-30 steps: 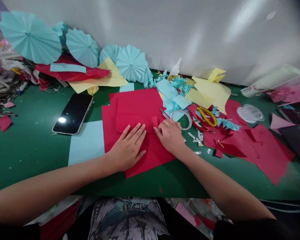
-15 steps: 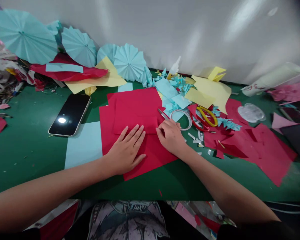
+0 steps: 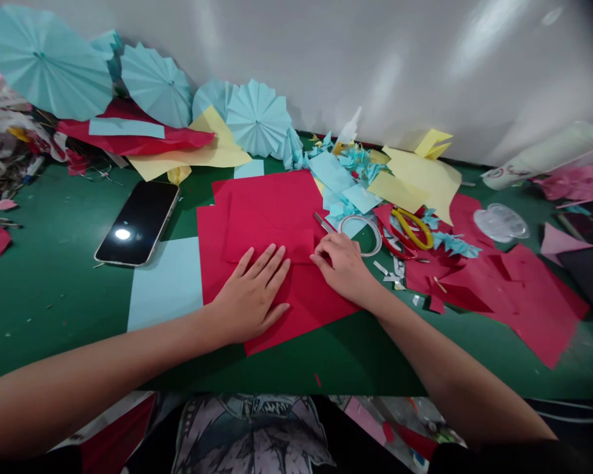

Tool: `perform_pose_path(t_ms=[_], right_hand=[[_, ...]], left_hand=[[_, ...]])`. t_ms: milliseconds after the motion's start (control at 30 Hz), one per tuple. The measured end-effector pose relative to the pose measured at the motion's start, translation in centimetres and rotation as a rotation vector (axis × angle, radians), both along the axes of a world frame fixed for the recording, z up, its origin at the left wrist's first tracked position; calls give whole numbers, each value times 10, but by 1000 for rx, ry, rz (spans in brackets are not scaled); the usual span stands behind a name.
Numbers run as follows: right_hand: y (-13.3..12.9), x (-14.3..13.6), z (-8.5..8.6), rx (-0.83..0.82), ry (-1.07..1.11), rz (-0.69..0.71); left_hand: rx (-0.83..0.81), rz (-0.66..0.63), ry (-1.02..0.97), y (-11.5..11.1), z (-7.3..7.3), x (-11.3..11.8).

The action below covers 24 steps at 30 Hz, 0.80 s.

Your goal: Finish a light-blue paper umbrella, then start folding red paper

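Resting L hand (image 3: 250,296) palm-down, fingers a bit spread, fingertips on folded red paper (image 3: 271,210) atop lgr red sheet (image 3: 311,303), nr ctr of bench (image 3: 89,296). Curling R hand (image 3: 343,266) at folded paper's R edge, thumb nr index; can't tell if clamped on it, or on silver tool (image 3: 323,222) poking out beyond knuckles. With hands apart, gap btwn. Can see white ring (image 3: 379,240) just R of R hand, phone (image 3: 137,224) well to L by pale blue sheet (image 3: 165,283).

A dark-screened phone (image 3: 137,224) lies before pleated blue paper fans (image 3: 154,85).
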State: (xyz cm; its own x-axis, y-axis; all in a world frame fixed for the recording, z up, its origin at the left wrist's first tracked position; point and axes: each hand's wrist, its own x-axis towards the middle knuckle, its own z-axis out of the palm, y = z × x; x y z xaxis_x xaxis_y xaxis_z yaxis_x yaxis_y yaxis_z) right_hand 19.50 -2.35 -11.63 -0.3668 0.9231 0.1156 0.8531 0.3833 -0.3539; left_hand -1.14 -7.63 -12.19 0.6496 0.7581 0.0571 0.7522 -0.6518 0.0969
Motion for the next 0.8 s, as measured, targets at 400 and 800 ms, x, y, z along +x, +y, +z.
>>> perform_pose_path(t_ms=[400,800], right_hand=[[-1,0,7,-12,-111,71],[-9,1,11,162,-83,64]], left_hand=[[-6,4,-6,0,0,1],[-10,8,-5,1,-1,0]])
